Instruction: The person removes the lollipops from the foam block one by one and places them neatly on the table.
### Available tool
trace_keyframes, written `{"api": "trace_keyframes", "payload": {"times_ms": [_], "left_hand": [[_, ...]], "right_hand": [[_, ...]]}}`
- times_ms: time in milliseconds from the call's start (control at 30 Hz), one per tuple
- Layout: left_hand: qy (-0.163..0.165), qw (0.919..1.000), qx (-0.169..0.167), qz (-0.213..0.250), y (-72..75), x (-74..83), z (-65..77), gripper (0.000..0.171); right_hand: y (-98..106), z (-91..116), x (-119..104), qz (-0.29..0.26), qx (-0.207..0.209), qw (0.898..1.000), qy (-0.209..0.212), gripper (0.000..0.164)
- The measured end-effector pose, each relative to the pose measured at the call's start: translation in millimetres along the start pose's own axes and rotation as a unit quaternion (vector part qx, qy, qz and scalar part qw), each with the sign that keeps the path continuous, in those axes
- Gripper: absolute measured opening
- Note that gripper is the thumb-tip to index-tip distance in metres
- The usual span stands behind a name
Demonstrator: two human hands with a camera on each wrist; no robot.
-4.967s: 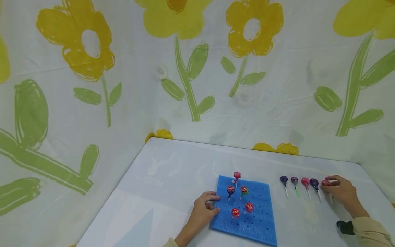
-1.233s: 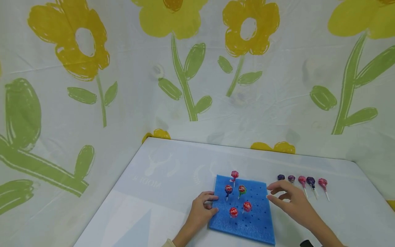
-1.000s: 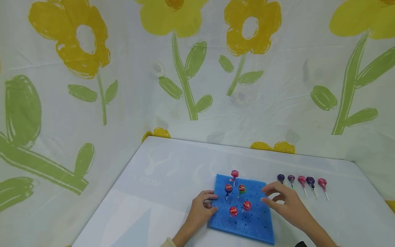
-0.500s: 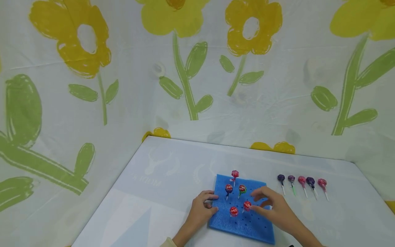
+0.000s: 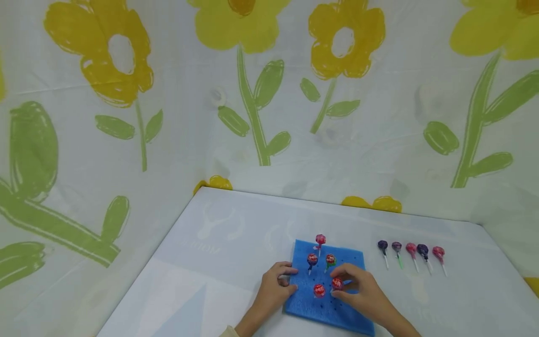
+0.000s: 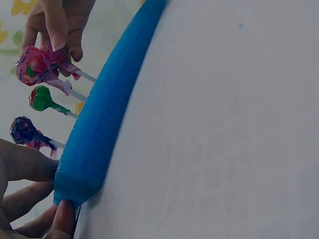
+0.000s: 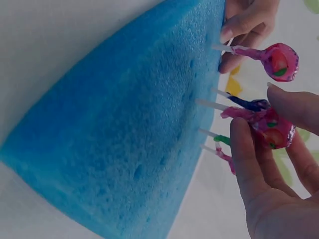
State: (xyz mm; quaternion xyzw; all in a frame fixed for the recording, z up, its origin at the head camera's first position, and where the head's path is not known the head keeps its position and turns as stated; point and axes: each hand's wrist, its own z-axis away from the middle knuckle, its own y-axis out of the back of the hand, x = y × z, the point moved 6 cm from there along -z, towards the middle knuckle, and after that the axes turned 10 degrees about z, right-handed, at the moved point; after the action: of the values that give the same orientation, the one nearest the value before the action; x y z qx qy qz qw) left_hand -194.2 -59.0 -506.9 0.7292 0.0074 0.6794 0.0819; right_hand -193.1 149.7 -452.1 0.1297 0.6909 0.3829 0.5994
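Observation:
A blue foam board (image 5: 303, 306) lies on the table with several wrapped lollipops standing in its holes. My left hand (image 5: 273, 283) holds its left edge; in the left wrist view, fingertips (image 6: 62, 216) grip the foam's corner. My right hand (image 5: 358, 290) has its thumb and fingers around the head of the front-right pink-red lollipop (image 5: 337, 283), whose white stick stands in the foam. Left of it is another red lollipop (image 5: 319, 290). Behind stand a dark blue one (image 5: 312, 260), a green one (image 5: 330, 260) and a pink one (image 5: 321, 239) near the far edge.
To the right of the board, several lollipops lie in a row, among them a purple one (image 5: 382, 245) and a pink one (image 5: 439, 252). A flower-printed curtain (image 5: 294, 182) rises behind the white table (image 5: 236, 234).
From the row at the right, where a pink lollipop now lies free, my right hand has come left over the board and closed around the front-right lollipop. My left hand has stayed.

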Motion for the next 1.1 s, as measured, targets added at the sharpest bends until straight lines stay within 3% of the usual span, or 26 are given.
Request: {"api": "trace_keyframes", "payload": {"times_ms": [500, 967, 1100], "left_hand": [[0.003, 1.0000, 0.004, -0.007, 1.0, -2.0, 0.9, 0.030], [-0.001, 1.0000, 0.005, -0.003, -0.7, -1.1, -1.2, 0.031], [-0.005, 1.0000, 0.006, -0.002, -0.5, -2.1, -2.2, 0.031]], "right_hand": [[-10.2, 1.5, 4.9, -0.047, 0.042, 0.996, -0.058, 0.029], [-6.7, 3.2, 9.0, -0.075, 0.067, 0.994, -0.050, 0.027], [-1.3, 4.1, 5.9, -0.083, 0.087, 0.991, -0.065, 0.028]]}}
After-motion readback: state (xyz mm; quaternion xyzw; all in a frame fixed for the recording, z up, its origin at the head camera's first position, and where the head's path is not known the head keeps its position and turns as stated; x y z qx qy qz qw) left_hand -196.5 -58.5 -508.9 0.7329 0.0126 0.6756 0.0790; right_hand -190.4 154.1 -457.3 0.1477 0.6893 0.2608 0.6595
